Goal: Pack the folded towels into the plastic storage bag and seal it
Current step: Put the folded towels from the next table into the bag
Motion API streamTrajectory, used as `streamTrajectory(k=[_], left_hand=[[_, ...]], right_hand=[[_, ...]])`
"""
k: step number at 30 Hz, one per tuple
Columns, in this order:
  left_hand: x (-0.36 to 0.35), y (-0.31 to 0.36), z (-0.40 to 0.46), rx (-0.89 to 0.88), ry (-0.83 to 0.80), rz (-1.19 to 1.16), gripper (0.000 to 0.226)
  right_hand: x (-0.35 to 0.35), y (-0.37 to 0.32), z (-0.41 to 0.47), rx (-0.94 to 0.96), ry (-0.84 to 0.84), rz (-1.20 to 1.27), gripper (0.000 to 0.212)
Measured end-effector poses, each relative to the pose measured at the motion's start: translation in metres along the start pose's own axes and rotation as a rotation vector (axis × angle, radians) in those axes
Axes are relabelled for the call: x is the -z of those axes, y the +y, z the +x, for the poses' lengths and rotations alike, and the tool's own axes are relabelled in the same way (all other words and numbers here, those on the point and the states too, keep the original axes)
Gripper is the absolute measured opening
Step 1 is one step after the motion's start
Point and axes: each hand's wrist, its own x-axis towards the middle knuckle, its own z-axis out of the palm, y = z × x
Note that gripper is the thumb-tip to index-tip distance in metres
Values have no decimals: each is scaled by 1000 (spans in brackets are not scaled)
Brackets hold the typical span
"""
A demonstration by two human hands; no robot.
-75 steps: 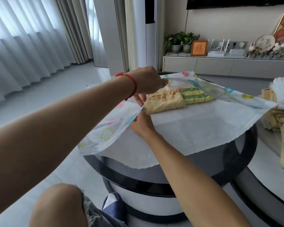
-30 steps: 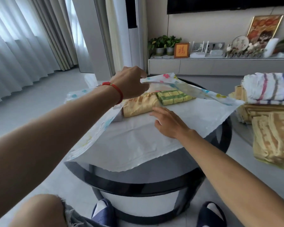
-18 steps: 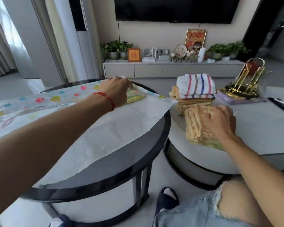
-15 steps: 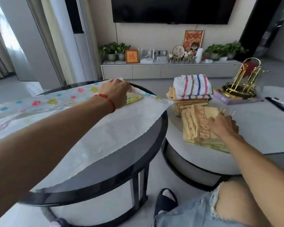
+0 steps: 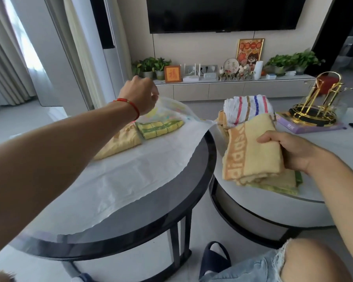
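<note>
The plastic storage bag (image 5: 143, 171) lies spread over the dark round table (image 5: 194, 192). My left hand (image 5: 140, 96) pinches the bag's printed upper layer and holds it lifted, so the mouth gapes. Inside lie a yellow folded towel (image 5: 120, 144) and a green checked folded towel (image 5: 159, 128). My right hand (image 5: 289, 151) grips a yellow-and-orange folded towel (image 5: 251, 153), raised just above a low pile of towels (image 5: 277, 186) on the white table. A striped white towel (image 5: 249, 108) tops another stack behind it.
The white round table (image 5: 332, 143) stands to the right, touching the dark one. A gold rack (image 5: 318, 102) on a purple book (image 5: 306, 127) sits at its back right. A TV cabinet with plants and frames runs along the far wall. My knee and slippers are below.
My right hand left the bag, reached to the pile on the white table and picked up a yellow-and-orange towel. My left hand lowered the bag's upper layer, then raised it again.
</note>
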Motion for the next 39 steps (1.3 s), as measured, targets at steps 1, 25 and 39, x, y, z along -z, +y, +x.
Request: streamTrajectory(k=[1, 25, 39], left_hand=[[2, 0, 0, -11, 12, 6, 21], [11, -33, 42, -105, 144, 71, 27], [0, -33, 31, -136, 142, 17, 25]], right_hand=[[-16, 2, -6, 40, -57, 61, 48], [-308, 11, 268, 28, -36, 744, 42], [-275, 0, 276, 121, 316, 13, 62]])
